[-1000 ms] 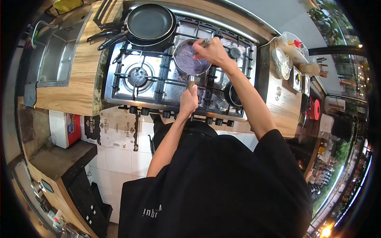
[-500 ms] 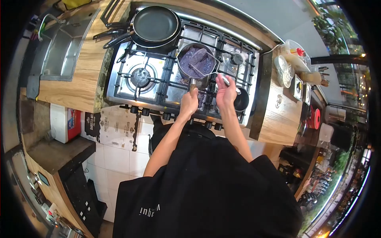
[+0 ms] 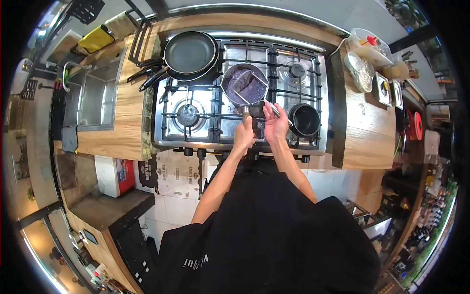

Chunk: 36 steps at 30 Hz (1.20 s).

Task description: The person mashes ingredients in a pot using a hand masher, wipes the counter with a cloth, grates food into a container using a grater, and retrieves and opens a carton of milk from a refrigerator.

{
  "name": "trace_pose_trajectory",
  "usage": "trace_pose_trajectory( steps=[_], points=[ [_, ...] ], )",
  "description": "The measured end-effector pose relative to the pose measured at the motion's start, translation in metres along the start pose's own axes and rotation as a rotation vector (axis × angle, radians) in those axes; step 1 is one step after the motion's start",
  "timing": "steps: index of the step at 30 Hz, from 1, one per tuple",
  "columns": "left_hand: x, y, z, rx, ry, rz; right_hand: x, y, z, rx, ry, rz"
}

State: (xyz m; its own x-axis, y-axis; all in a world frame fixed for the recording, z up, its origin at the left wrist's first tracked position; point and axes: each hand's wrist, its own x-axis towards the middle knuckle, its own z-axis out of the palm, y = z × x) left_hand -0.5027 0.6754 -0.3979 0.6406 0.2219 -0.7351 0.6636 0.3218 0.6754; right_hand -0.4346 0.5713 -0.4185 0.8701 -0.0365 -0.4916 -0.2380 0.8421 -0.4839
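My left hand (image 3: 244, 136) is closed around the handle of the pot (image 3: 223, 88), which sits mid-stove (image 3: 230, 129) with purple mash (image 3: 250, 84) inside. My right hand's (image 3: 276, 128) fingers are half open against the masher's (image 3: 271, 107) handle; whether they grip it, I cannot tell.

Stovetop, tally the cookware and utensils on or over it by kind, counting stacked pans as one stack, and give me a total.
Pots: 2, a saucepan with purple contents and a black pot
Frying-pan stacks: 1, the stack of frying pans
Utensils: 1, the wire-ended utensil
Total: 4
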Motion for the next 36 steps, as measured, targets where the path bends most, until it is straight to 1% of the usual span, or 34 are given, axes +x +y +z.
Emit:
trace_pose_trajectory(
  steps=[4,8,11,13,15,16,18,19,21,23,25,27,29,31,32,33,35,36],
  points=[
    [0.001,-0.004,-0.001,-0.019,-0.009,0.004,-0.008,-0.005,0.008,0.06,-0.057,-0.02],
    [0.0,-0.002,0.0,-0.022,-0.018,0.007,0.003,0.005,-0.009,0.012,-0.007,0.011],
    [-0.001,-0.004,0.002,-0.038,0.001,0.017,-0.013,-0.005,0.007,0.079,-0.103,-0.009],
    [0.0,0.002,0.001,-0.045,-0.004,-0.02,-0.008,-0.004,0.003,0.073,-0.094,-0.018],
    [0.001,0.001,0.001,-0.028,-0.007,-0.018,-0.002,0.001,-0.003,0.052,-0.011,0.019],
    [0.004,0.0,0.001,-0.031,-0.012,-0.006,0.0,-0.001,0.002,0.054,-0.019,0.02],
    [0.006,-0.004,0.002,0.004,0.017,0.016,-0.01,-0.009,0.006,0.081,-0.12,-0.029],
    [0.009,-0.006,-0.001,-0.024,-0.03,0.002,-0.01,-0.012,0.01,0.101,-0.097,-0.038],
    [0.007,-0.004,0.0,-0.046,-0.037,-0.028,-0.001,-0.007,0.0,0.05,-0.044,-0.021],
    [0.005,0.0,0.0,-0.04,-0.039,-0.023,0.005,-0.01,-0.004,0.008,-0.036,-0.021],
    [0.008,-0.005,-0.001,-0.048,-0.031,-0.038,0.0,-0.015,0.007,-0.052,-0.018,-0.005],
    [0.017,-0.013,-0.001,0.01,-0.007,0.097,-0.002,-0.03,0.026,-0.004,-0.154,-0.036],
    [0.015,-0.01,-0.002,-0.006,-0.01,0.08,-0.004,-0.044,0.053,-0.147,-0.281,-0.109],
    [0.015,-0.009,-0.001,-0.012,-0.001,0.002,-0.007,-0.067,0.102,-0.615,-0.341,-0.12],
    [0.012,-0.007,-0.003,-0.094,-0.07,-0.01,-0.004,-0.074,0.126,-0.828,-0.382,-0.148],
    [0.009,-0.006,0.0,-0.101,-0.07,-0.012,0.0,-0.075,0.145,-1.041,-0.422,-0.172],
    [0.003,-0.003,0.003,-0.182,-0.083,-0.006,0.018,-0.064,0.172,-1.47,-0.571,-0.204],
    [0.001,-0.001,0.003,-0.214,-0.102,-0.032,0.03,-0.052,0.18,-1.476,-0.58,-0.2]
  ],
)
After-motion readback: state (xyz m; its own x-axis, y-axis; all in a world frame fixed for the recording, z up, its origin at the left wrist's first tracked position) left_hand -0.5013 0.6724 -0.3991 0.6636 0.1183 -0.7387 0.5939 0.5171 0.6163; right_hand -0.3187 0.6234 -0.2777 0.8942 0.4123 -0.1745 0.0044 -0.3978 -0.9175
